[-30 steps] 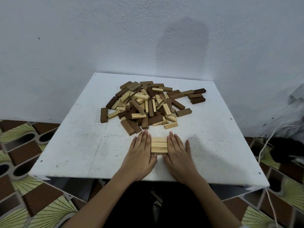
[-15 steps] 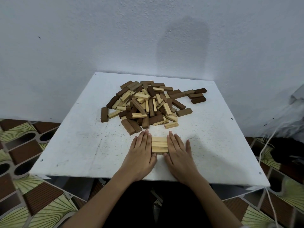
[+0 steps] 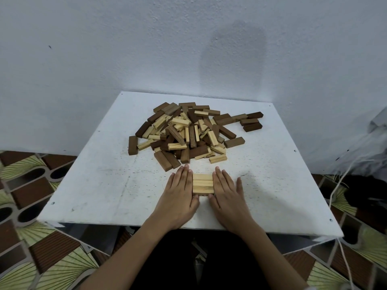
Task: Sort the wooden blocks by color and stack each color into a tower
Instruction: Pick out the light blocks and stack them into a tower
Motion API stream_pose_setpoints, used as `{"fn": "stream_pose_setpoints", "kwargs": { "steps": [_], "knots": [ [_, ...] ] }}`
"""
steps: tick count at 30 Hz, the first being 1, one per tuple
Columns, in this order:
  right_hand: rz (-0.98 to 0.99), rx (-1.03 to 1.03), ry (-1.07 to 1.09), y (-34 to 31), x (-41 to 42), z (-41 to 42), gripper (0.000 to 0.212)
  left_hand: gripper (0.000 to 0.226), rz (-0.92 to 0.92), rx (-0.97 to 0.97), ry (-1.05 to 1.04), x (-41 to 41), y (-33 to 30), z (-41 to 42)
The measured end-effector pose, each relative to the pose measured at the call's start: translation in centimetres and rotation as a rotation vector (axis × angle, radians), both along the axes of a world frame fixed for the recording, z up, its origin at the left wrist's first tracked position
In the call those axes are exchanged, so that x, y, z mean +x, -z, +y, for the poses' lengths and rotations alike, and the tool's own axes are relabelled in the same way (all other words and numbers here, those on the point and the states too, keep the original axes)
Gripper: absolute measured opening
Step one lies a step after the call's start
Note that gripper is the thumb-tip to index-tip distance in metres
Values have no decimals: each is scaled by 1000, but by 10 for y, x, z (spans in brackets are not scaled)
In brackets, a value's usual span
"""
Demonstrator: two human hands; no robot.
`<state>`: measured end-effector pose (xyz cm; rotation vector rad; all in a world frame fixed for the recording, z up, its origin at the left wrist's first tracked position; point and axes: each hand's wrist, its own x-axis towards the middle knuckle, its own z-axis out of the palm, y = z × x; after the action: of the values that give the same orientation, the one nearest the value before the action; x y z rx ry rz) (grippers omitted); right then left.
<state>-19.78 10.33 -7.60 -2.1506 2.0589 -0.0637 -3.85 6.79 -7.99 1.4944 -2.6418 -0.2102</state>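
Nothing really moved from a second earlier: both hands stayed flat against the ends of the three light blocks [image 3: 203,184] near the front of the table [image 3: 100,185]. Left hand [image 3: 178,197] and right hand [image 3: 228,197] had fingers straight, pressing in, probably squaring up the tower's first layer. The mixed pile [image 3: 188,132] sat just behind. Tiny marks on some blocks, unreadable.
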Motion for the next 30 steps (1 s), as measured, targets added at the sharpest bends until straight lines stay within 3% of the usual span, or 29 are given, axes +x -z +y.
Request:
{"fn": "stream_pose_setpoints", "kwargs": {
  "steps": [3, 7, 10, 13, 16, 21, 26, 30],
  "knots": [
    [-39, -19, 5, -1, -1, 2, 86, 85, 90, 53, 30, 5, -2, -1],
    [-294, -88, 67, -8, -2, 3, 76, 61, 537, 198, 17, 14, -13, 1],
    [-451, -215, 179, -14, -5, -4, 49, 40, 740, 41, -23, 18, -16, -3],
    [-524, -399, 239, -22, -7, -27, 35, 23, 758, -203, -99, 18, -15, -27],
    [-523, -551, 252, -37, -7, -60, 26, 17, 737, -290, -231, 14, -22, -60],
    [-592, -351, 369, -55, -6, -113, 32, 27, 636, -232, -229, 8, -30, -90],
    [-589, -238, 380, -46, -7, -133, 45, 31, 703, -156, -180, 8, -35, -96],
    [-484, -345, 463, -49, -7, -136, 37, 34, 705, -52, -222, 12, -40, -98]
  ]
}}
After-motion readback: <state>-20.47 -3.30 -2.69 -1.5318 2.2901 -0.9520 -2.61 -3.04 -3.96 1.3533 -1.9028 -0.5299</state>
